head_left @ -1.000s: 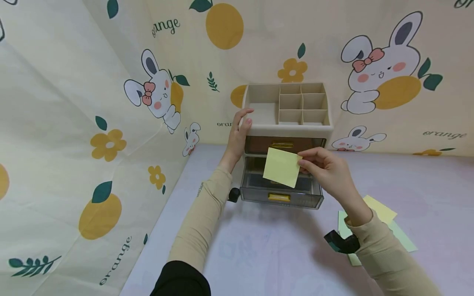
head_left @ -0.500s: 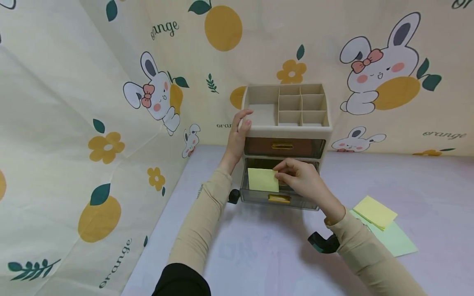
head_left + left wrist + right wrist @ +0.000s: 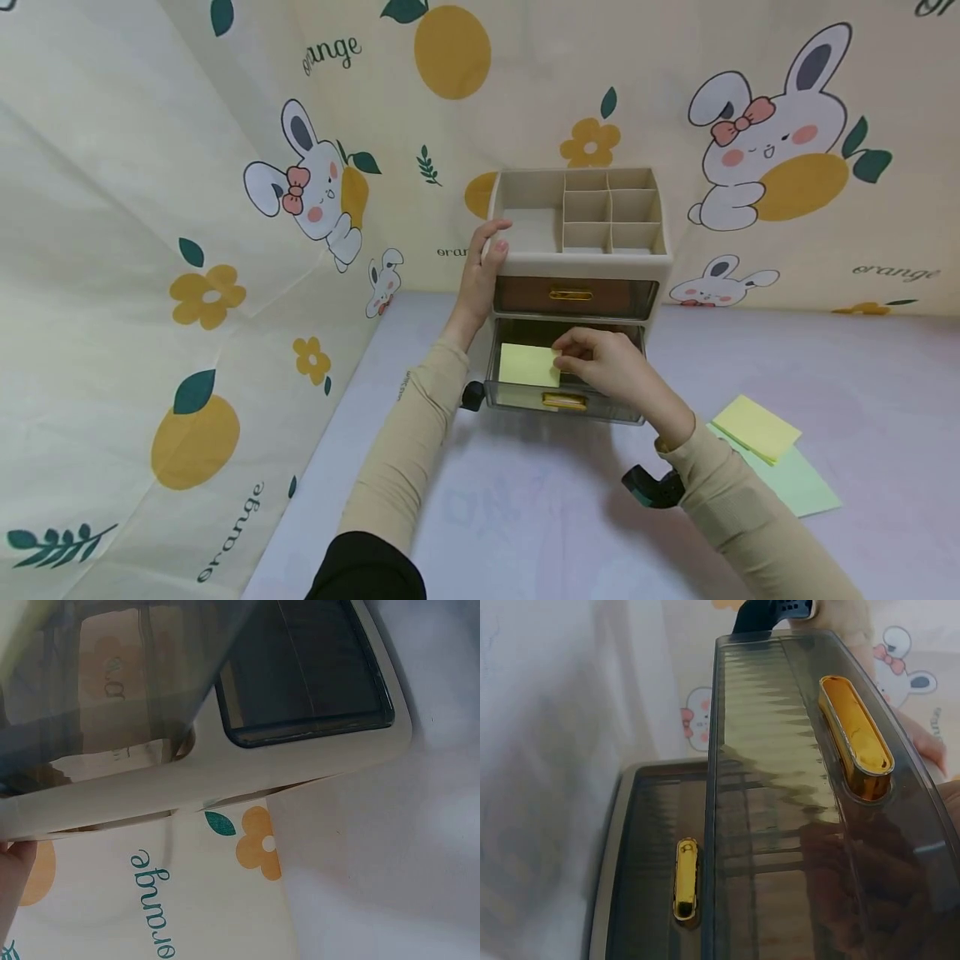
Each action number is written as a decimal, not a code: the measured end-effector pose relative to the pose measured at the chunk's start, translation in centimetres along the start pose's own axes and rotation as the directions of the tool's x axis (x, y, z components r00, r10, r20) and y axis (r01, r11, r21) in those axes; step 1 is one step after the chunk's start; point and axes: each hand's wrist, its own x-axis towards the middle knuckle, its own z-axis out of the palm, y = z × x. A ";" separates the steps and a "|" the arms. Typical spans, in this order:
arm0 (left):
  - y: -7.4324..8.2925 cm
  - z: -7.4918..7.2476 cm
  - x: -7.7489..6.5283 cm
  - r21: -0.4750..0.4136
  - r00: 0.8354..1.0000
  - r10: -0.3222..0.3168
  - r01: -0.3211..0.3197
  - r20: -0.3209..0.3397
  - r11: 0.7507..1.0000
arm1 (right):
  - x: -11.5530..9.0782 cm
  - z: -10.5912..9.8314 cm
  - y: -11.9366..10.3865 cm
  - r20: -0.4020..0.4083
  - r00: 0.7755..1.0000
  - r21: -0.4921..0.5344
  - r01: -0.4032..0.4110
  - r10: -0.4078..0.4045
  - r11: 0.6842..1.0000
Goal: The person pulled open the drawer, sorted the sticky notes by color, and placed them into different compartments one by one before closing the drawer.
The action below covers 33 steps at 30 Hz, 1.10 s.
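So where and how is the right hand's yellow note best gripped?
Probably by its upper right edge, pinched from the right, as the right hand does: the yellow note is thin and flat, and its lower part is behind the see-through drawer front, leaving its top clear.

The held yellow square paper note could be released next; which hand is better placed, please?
Likely the right hand: it pinches the note partly inside the open, smoky plastic drawer, while the left hand holds the cream plastic organizer.
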 end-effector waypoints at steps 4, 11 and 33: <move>0.0 0.0 -0.1 -0.003 1.000 0.006 -0.006 -0.003 1.000 | 0.0 0.0 0.0 0.014 1.000 -0.022 0.003 -0.003 1.000; -0.1 -0.2 0.1 -0.008 1.000 0.015 -0.015 -0.010 1.000 | 0.0 -0.1 -0.2 0.014 1.000 -0.020 -0.005 0.005 1.000; 0.7 0.0 -0.2 0.002 1.000 0.006 -0.006 0.006 1.000 | -4.0 -4.8 3.8 -0.372 0.923 0.157 -0.040 0.097 0.987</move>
